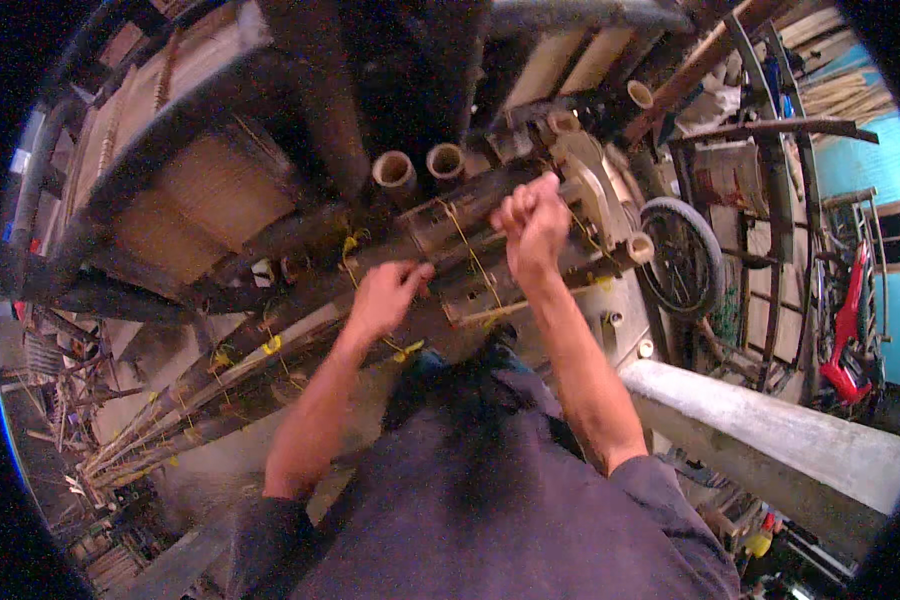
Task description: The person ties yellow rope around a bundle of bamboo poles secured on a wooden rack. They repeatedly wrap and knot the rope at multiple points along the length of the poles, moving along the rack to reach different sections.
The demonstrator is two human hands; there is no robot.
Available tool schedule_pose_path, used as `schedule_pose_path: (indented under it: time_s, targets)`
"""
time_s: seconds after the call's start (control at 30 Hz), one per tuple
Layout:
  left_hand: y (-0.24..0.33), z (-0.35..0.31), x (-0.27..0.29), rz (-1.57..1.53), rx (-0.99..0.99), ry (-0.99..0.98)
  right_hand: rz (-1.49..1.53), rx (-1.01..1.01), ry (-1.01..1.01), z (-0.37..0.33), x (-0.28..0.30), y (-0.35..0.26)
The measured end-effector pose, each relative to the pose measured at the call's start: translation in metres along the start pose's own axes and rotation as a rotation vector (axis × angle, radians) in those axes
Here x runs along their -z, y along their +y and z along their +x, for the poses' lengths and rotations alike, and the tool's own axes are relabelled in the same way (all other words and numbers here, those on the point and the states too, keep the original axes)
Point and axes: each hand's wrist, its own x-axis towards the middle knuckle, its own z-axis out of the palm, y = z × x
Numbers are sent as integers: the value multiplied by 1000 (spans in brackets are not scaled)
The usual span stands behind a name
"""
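Bamboo poles and thin strips lie side by side in a long bundle (195, 400), running from the lower left to the centre right. Yellow ties (273, 344) go round it at intervals. My right hand (533, 225) is raised over its right part, fingers curled into a fist; whatever they may grip is hidden. Beside it, a thin yellow strand (467, 238) crosses the dark pieces. My left hand (382, 298) is lower and further left, above the bundle, its fingers bent together toward the right. Nothing I can name shows between them.
Large bamboo furniture (225, 190) stands at the upper left. Open pole ends (395, 170) stick up ahead of my hands. To the right are a spoked wheel (678, 255), a pale concrete ledge (770, 415) and a red object (852, 330).
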Motion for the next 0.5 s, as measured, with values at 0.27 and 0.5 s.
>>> schedule_pose_path:
  time_s: [0.27, 0.5]
  targets:
    - [-7, 28, -38, 202, -175, 230, -1017, -517, 38, -148, 175, -3]
    - [-5, 43, -55, 281, -243, 191, -332, -708, -35, -135, 66, 18]
